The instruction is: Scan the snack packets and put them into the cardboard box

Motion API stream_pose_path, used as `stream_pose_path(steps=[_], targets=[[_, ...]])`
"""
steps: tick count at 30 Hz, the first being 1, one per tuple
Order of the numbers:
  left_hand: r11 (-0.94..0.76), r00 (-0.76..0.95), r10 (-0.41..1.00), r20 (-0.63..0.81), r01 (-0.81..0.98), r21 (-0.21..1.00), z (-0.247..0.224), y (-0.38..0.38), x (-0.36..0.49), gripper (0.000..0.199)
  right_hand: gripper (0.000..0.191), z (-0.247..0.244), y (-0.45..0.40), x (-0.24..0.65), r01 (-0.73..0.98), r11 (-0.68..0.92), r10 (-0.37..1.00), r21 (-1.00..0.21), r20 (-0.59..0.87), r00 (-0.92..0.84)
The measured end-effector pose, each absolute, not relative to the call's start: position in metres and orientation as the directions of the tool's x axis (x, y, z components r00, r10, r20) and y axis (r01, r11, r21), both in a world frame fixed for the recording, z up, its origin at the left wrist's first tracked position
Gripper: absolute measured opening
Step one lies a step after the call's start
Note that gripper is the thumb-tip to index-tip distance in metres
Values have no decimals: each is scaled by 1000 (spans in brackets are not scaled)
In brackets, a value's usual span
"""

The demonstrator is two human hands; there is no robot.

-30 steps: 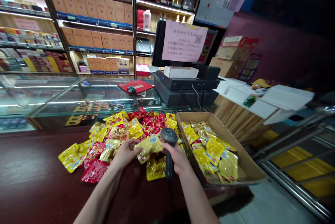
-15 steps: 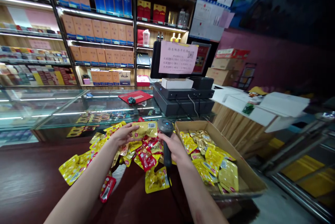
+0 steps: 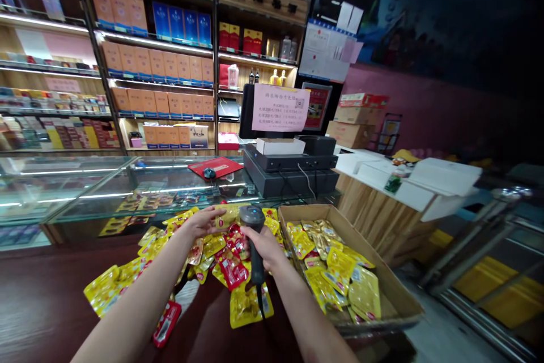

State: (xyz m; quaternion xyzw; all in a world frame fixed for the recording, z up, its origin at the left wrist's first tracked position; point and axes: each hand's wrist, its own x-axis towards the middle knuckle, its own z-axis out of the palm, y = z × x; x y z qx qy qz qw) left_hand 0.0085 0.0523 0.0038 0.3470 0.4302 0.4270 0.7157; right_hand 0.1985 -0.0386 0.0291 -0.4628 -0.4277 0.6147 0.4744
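Observation:
Pinched in my left hand [image 3: 203, 223] is a yellow snack packet [image 3: 227, 217], held flat above a heap of others. My right hand [image 3: 264, 244] wraps round the handle of a black barcode scanner [image 3: 256, 258]. The scanner's head covers the packet's right end, and whether the two touch I cannot tell. Beneath my hands, yellow and red packets lie loosely piled, among them a red packet [image 3: 232, 268] and a yellow packet [image 3: 251, 307] behind the scanner's cable. Apart from the pile, a small red packet [image 3: 167, 323] rests near my left forearm.
An open cardboard box [image 3: 399, 309] with several yellow packets stands on the right. Behind the pile are a glass display counter [image 3: 148, 182], a mouse [image 3: 209, 173] on a red mat [image 3: 227, 167], and a monitor with a pink notice [image 3: 280, 108]. Stocked shelves line the back.
The scanner in my right hand has moved left, and its head now covers the packet's barcode end. My left hand still holds the packet. The whole view has shifted slightly.

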Motion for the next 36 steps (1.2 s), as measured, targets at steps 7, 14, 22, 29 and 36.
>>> stream_pose_path(steps=[7,14,22,29,36], targets=[[410,268,905,-331,-336,848,2,47,7,33,23,26,-39,196,-165,-201,975,-966,-180,-135],[415,268,903,-337,-336,845,0,47,5,34,26,18,-37,191,-172,-228,969,-958,-206,-137],[435,295,890,-347,-324,840,2,37,2,32,28,19,-37,205,-189,-16,998,-982,-27,53],[466,343,868,-360,-308,829,-2,14,11,35,27,10,-41,219,-260,-140,982,-955,-167,87],[536,594,772,-227,-416,734,18,-26,38,58,32,2,-66,244,-309,-116,978,-944,-164,133]])
